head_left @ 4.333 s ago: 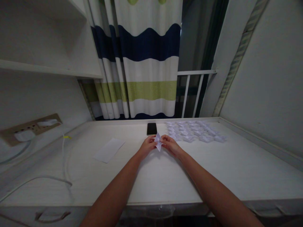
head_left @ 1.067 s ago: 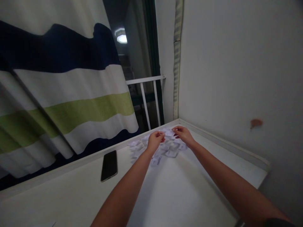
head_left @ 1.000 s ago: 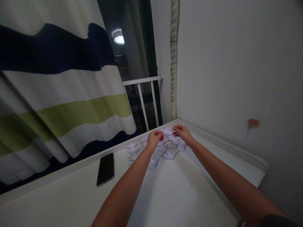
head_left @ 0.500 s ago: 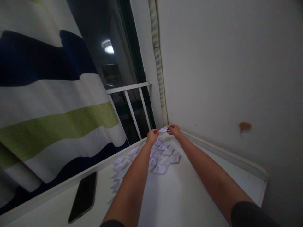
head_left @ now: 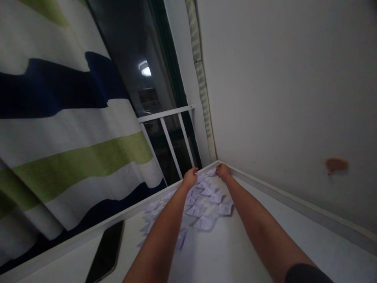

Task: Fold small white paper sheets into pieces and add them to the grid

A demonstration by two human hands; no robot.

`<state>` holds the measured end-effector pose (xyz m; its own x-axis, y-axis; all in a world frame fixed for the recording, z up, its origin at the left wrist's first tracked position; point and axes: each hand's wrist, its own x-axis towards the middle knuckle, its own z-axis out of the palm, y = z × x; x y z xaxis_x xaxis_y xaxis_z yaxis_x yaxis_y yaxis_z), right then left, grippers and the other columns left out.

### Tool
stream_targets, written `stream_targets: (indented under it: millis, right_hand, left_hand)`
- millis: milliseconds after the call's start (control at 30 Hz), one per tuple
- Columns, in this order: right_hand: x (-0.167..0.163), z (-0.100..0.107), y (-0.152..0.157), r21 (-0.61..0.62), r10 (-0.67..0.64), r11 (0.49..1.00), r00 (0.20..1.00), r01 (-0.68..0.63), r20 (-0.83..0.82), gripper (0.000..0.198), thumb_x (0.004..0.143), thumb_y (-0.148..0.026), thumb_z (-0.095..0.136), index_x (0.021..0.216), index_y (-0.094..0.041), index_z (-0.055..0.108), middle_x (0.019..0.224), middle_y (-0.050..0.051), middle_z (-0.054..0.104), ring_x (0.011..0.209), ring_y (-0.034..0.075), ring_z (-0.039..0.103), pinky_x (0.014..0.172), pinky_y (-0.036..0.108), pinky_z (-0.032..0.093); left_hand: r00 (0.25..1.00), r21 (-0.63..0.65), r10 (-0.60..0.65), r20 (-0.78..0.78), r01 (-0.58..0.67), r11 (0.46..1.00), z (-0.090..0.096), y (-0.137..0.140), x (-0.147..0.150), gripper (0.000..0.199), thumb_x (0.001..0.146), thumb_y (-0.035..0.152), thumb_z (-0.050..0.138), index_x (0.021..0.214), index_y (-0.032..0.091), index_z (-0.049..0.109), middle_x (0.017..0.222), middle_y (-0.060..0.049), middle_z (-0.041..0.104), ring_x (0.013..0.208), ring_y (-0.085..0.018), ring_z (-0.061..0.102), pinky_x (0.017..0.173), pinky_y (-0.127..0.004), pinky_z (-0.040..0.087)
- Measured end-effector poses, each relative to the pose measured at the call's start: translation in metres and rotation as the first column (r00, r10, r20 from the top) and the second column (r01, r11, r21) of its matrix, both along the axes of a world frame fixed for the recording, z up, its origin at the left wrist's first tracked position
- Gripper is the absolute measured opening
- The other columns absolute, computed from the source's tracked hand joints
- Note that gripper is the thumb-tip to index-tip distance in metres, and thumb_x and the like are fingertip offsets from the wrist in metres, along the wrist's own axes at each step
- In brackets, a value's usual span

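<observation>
At the far corner of the white surface (head_left: 224,239), my right hand (head_left: 224,171) pinches the right end of a folded white paper piece (head_left: 211,171). My left hand (head_left: 190,179) is by the far left edge, a little apart from that piece. Its fingers are bent together, and no paper shows in them. Between my forearms and under the left one spread several similar folded paper pieces (head_left: 205,223), some overlapping in loose rows. My left forearm hides part of them.
A dark phone (head_left: 106,251) lies at the left near the raised edge (head_left: 88,228). Behind it hang a striped curtain (head_left: 97,157) and a white window railing (head_left: 166,114). A plain wall (head_left: 279,98) with a small brown hook-like fitting (head_left: 336,164) rises on the right.
My left hand has come away from the paper piece that both hands held. That piece is now lower, at the corner, still in my right fingers. The view has shifted slightly.
</observation>
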<state>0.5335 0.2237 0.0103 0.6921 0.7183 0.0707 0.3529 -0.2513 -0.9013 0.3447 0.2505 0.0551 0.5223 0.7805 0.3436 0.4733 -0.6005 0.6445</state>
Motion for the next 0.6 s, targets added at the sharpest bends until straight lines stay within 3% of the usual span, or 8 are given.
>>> stream_targets:
  millis: [367, 600]
  right_hand:
    - [0.008, -0.013, 0.014, -0.057, 0.016, 0.998, 0.998, -0.013, 0.053, 0.025, 0.077, -0.023, 0.047, 0.061, -0.013, 0.062, 0.060, 0.009, 0.065, 0.055, 0.014, 0.060, 0.054, 0.021, 0.044]
    - [0.008, -0.016, 0.013, 0.012, 0.027, 1.000, 0.999, -0.027, -0.019, 0.025, 0.077, -0.022, 0.047, 0.058, -0.012, 0.060, 0.053, 0.007, 0.062, 0.050, 0.013, 0.059, 0.051, 0.020, 0.044]
  left_hand:
    - [1.000, 0.018, 0.002, -0.017, -0.001, 1.000, 0.002, -0.002, -0.004, 0.042, 0.065, 0.000, 0.040, 0.102, 0.012, 0.058, 0.096, -0.009, 0.062, 0.088, -0.016, 0.056, 0.082, -0.026, 0.041]
    - [1.000, 0.038, -0.010, -0.011, 0.010, 0.999, 0.000, -0.005, -0.012, 0.041, 0.066, 0.000, 0.040, 0.101, 0.011, 0.058, 0.095, -0.010, 0.062, 0.085, -0.016, 0.056, 0.080, -0.026, 0.041]
